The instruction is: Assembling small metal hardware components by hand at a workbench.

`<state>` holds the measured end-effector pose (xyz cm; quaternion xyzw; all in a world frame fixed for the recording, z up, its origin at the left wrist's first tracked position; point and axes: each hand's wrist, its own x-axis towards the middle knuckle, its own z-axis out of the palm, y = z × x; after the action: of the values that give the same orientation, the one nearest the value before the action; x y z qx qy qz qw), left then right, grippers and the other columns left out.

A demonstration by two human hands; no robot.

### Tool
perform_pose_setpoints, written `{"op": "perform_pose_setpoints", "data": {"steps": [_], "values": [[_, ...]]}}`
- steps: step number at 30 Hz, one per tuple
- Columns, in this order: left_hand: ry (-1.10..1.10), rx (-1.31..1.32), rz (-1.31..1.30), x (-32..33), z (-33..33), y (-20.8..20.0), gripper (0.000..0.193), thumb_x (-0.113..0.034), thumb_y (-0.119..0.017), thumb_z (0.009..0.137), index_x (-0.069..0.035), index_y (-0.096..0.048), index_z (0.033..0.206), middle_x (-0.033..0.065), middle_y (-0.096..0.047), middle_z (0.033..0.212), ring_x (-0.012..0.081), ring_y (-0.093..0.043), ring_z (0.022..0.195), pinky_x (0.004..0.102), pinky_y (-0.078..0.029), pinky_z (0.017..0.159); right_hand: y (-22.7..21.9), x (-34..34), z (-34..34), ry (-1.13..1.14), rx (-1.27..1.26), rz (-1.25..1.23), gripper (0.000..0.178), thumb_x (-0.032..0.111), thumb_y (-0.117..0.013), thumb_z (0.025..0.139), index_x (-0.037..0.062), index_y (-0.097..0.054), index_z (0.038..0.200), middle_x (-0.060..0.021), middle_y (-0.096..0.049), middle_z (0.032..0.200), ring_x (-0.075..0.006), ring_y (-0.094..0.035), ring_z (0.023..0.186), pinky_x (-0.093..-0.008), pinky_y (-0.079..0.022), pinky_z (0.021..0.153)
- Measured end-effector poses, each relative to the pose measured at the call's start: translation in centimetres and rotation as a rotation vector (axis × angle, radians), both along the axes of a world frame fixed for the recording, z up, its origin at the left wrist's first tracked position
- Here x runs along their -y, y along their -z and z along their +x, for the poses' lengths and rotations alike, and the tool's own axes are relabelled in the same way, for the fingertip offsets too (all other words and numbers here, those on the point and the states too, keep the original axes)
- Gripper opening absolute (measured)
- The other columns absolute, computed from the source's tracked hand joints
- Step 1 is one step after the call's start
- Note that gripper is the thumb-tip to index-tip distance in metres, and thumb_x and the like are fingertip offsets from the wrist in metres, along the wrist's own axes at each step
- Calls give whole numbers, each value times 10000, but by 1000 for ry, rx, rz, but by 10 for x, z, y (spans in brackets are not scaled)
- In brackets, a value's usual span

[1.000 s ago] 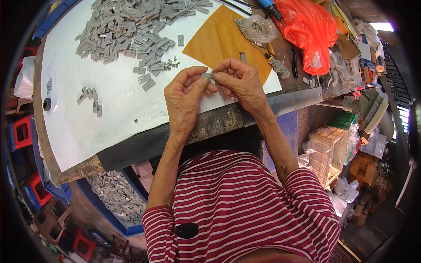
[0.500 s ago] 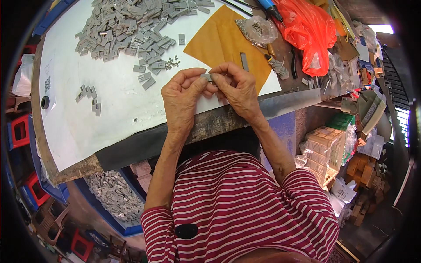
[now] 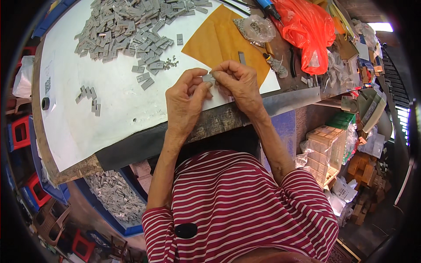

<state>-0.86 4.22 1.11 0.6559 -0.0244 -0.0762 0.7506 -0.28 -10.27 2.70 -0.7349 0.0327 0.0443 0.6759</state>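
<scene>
Both my hands meet over the near edge of the white-covered table (image 3: 118,105). Between them is a small grey rectangular piece (image 3: 208,78). My left hand (image 3: 187,94) pinches its left side between thumb and fingers. At its right side, the thumb and fingers of my right hand (image 3: 239,83) are closed on it too; whether they also hold a tiny part is too small to tell. Just beyond my left hand lies a little heap of tiny metal parts (image 3: 170,63). A big pile of similar grey pieces (image 3: 127,30) spreads behind it.
An orange-brown sheet (image 3: 215,37) carries a clear bag of small metal parts (image 3: 256,30) and a grey bar (image 3: 241,58). Beyond sits a red plastic bag (image 3: 307,35). Several grey pieces (image 3: 88,93) lie at left. Below the table, a blue bin (image 3: 129,230) holds more pieces.
My left hand has shifted slightly right, and its thumb has moved down off the top of the grey piece, so more of the piece shows. My right hand stays nearly in place.
</scene>
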Motion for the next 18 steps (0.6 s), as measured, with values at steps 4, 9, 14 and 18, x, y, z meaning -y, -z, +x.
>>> {"op": "perform_pose_setpoints", "data": {"steps": [4,9,14,18], "values": [[-5,48,142,-7,-1,-5,159,-14,-599,789,25,-581,941,79,-616,712,97,-586,612,216,-466,557,2,1,2,-37,-93,245,107,66,-579,845,-33,-591,882,-6,-537,648,-22,-423,488,-153,-319,435],[-13,126,266,-16,-2,-5,173,-33,-623,761,20,-586,921,100,-604,687,127,-585,582,249,-465,549,2,-7,3,-81,-80,188,101,80,-581,842,-21,-583,841,23,-510,606,-20,-431,493,-159,-329,434],[-15,153,355,-22,-2,-11,177,-15,-617,785,41,-583,950,48,-612,715,78,-579,615,204,-467,571,6,-12,7,-130,-38,120,88,64,-563,841,-22,-580,844,26,-497,586,-18,-428,492,-164,-327,430],[-77,263,453,-23,-2,-12,160,-14,-628,770,39,-593,917,79,-625,692,101,-602,602,215,-471,562,6,-16,10,-120,-54,157,91,57,-549,838,-24,-582,862,25,-493,579,-19,-423,488,-164,-323,427]]}}
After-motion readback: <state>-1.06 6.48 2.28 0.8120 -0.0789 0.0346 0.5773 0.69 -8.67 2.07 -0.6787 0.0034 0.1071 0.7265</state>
